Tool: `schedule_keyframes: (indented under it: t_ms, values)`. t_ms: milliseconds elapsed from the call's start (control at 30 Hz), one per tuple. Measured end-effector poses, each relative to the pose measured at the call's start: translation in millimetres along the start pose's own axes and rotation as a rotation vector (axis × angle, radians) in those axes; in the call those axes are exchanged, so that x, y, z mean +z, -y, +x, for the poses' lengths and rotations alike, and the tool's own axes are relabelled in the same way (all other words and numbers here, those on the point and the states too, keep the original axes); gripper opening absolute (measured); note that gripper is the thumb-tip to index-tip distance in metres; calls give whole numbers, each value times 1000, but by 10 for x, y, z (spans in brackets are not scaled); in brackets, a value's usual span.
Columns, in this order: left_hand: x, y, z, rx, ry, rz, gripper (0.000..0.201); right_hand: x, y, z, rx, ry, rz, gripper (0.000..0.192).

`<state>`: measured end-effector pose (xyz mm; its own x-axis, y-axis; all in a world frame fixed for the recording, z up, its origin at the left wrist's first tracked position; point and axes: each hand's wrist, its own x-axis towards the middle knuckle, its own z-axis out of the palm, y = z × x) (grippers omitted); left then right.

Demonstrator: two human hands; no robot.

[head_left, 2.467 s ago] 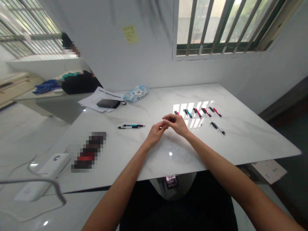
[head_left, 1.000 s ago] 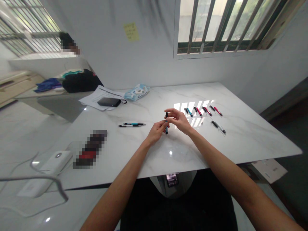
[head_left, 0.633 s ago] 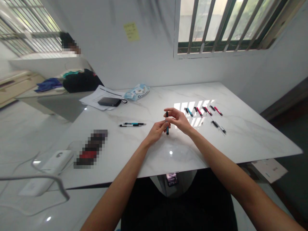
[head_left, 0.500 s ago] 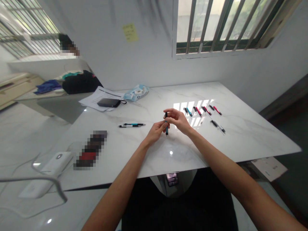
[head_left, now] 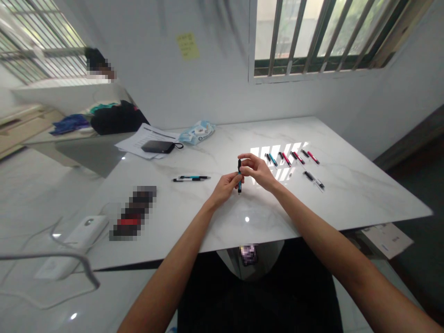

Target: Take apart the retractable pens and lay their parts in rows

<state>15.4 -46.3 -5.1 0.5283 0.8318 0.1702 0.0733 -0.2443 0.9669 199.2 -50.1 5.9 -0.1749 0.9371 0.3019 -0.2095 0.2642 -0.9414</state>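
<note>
A pen (head_left: 239, 188) with a blue barrel and black ends stands nearly upright between my hands, over the middle of the table. My left hand (head_left: 224, 188) is closed round its barrel. Higher up, my right hand (head_left: 259, 172) has its thumb and fingers at the black upper end, and the exact contact is partly hidden. To the left lie a blue-and-black pen (head_left: 194, 177) and a white-and-black pen (head_left: 183, 180), side by side. Right of my hands rest a blue pen (head_left: 272, 160), several pink pens (head_left: 286, 159) and a clear pen with black parts (head_left: 314, 180).
Papers (head_left: 136, 138) with a black pouch (head_left: 157, 146) on them lie at the back left, beside a blue-white packet (head_left: 197, 132). A blurred dark-and-red object (head_left: 133, 213) and a white device (head_left: 86, 230) with cables are nearer left. The wall and barred window are behind.
Both hands keep hold of the upright pen. My right fingers have shifted slightly at its top, and more of the black end shows. The other pens lie as before.
</note>
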Motion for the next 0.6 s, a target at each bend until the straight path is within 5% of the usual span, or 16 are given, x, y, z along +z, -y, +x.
schedule_keyframes:
  t_ms: [233, 600]
  values:
    - [-23, 51, -2, 13, -14, -1, 50, 24, -8, -12, -12, 69, 6, 48]
    - [15, -2, -11, 6, -45, 14, 50, 23, -21, -9, -33, 3, -37, 51]
